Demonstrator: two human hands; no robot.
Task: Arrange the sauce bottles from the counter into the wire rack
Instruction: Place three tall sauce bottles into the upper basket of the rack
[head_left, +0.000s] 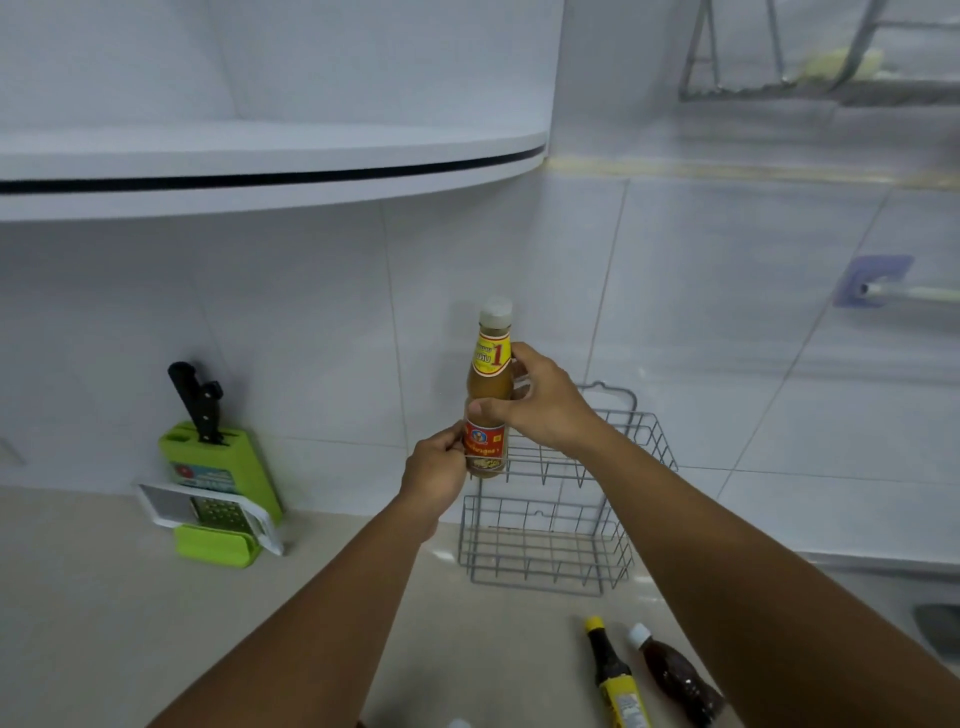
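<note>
A tall sauce bottle (489, 384) with brown liquid, a white cap and yellow and red labels is held upright in the air, just left of and above the grey wire rack (545, 540). My right hand (540, 405) wraps its middle from the right. My left hand (436, 470) pinches its lower label from the left. The rack stands on the counter against the tiled wall with nothing inside. A dark bottle with a yellow cap (613, 675) and a brown bottle with a white cap (675, 675) lie on the counter at the lower right.
A green knife block (218, 467) with a black-handled knife leans on the wall at left, with a grater (213, 512) in front. A white shelf (270, 166) overhangs the counter. A dish rack (810, 62) hangs at top right, a towel bar (904, 293) below it.
</note>
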